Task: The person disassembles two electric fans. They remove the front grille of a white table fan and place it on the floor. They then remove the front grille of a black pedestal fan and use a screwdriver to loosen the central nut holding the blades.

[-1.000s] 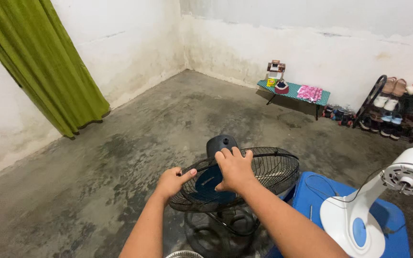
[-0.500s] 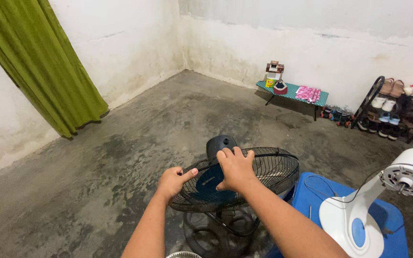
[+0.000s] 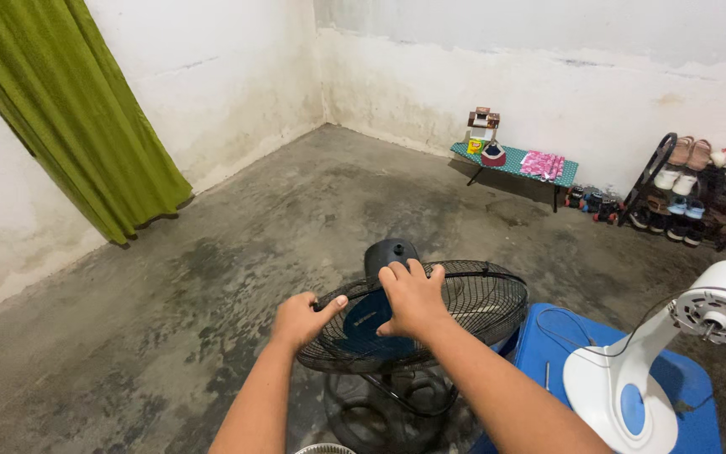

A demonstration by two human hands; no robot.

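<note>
The fan (image 3: pixel 430 324) is found on the floor (image 3: pixel 212 277), grille tilted up. Its rim is gripped by the left hand (image 3: pixel 300 319), fingers curled; the right hand (image 3: pixel 413 298) is laid over the grille, fingers together.

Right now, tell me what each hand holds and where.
The left hand grips the black fan guard at its near rim; the right hand rests on the guard's middle.

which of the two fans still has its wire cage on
The black fan under both hands: its dark wire cage surrounds the blue blades, with the left hand on the rim and the right hand on top. The white fan shows only a bare motor head.
</note>
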